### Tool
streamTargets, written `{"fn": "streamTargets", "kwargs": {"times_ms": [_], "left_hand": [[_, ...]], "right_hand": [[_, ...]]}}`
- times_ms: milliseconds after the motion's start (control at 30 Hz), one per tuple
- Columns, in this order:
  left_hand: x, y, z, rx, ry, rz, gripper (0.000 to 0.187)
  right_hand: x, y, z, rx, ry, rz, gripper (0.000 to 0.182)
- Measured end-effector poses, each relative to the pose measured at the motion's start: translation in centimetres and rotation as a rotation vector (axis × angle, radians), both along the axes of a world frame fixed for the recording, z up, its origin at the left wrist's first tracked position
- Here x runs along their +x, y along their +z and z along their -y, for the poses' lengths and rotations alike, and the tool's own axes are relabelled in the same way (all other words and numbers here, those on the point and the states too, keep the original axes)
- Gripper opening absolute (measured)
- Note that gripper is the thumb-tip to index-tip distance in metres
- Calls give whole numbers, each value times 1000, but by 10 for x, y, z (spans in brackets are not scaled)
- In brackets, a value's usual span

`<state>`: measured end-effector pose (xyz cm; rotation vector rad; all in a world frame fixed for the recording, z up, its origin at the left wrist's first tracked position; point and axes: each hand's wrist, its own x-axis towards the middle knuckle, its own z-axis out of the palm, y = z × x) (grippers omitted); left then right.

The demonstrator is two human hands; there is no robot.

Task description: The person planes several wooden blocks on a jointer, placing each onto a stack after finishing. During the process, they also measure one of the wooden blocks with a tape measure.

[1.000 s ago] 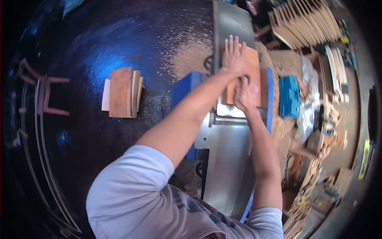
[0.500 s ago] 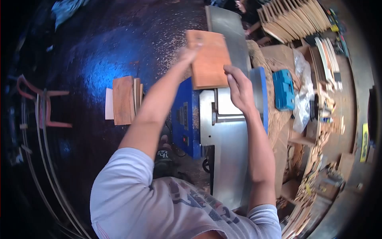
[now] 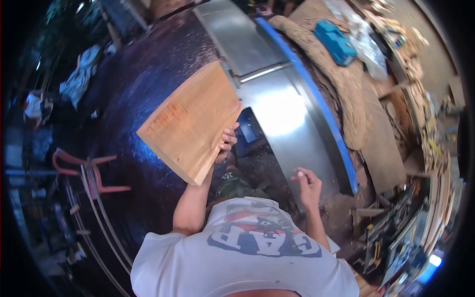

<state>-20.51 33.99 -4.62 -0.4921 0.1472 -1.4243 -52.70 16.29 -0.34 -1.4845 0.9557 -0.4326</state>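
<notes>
A thick wooden board (image 3: 195, 116) is held up on the left, tilted, with its broad face and end toward me. My left hand (image 3: 226, 144) is closed around its near edge, fingers curled over the wood. My right hand (image 3: 308, 185) hangs over the near part of the jointer's metal bed (image 3: 289, 133), fingers loosely bent and apart, nothing in them. Along the right side of the bed runs a blue fence (image 3: 316, 94). The board overlaps the left edge of the machine in view and hides part of it.
Right of the machine, a teal tool case (image 3: 335, 42) and a clear plastic bag (image 3: 367, 52) lie on a brown-covered surface. Wood offcuts (image 3: 413, 99) are piled beyond. A red plastic chair (image 3: 94, 173) stands at left, beside long rails. Shavings dot the dark floor.
The board has come off the machine's bed toward me and to the left, now in my left hand alone. My right hand has let go and drawn back. The view has turned.
</notes>
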Motion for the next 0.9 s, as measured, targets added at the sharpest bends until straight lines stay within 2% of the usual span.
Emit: {"fn": "streamTargets", "kwargs": {"times_ms": [67,133,167,233,267,300,367,400,467,533,567,667,700,800,900], "left_hand": [[-38,18,11,124,-22,48,74],[-72,32,14,330,-47,100,71],[-78,13,26,436,-91,-4,64],[-115,31,55,702,75,426,60],[-136,48,69,1089,211,720,61],[-144,36,78,1202,174,925,64],[-153,-12,92,1427,112,1341,70],[-167,-27,105,1402,301,1443,73],[-179,-8,128,1412,241,1540,69],[-177,-9,143,1461,178,1880,66],[-172,-9,145,1428,47,1969,70],[-174,-10,137,1545,231,2337,76],[-176,4,131,1484,237,2350,76],[-179,5,133,1388,784,2506,74],[-174,2,171,1174,649,2744,68]], "right_hand": [[-15,18,-13,26,45,78,32],[-30,40,-25,-28,149,197,47],[-37,51,-28,-24,156,308,54],[-52,57,-39,-1,117,450,65],[-56,51,-44,21,74,483,68],[-62,44,-44,45,42,520,70],[-78,16,-36,140,-58,262,72],[-83,3,-31,184,-103,136,72],[-89,-18,-14,271,-155,153,72],[-87,-26,-2,303,-217,168,70],[-90,-28,6,188,-227,64,63],[-82,-31,29,-738,-182,-335,53],[-76,-14,31,-814,-157,-285,43],[-59,-43,41,-1070,204,-129,38],[-33,-51,53,-1140,368,-132,39]]}}
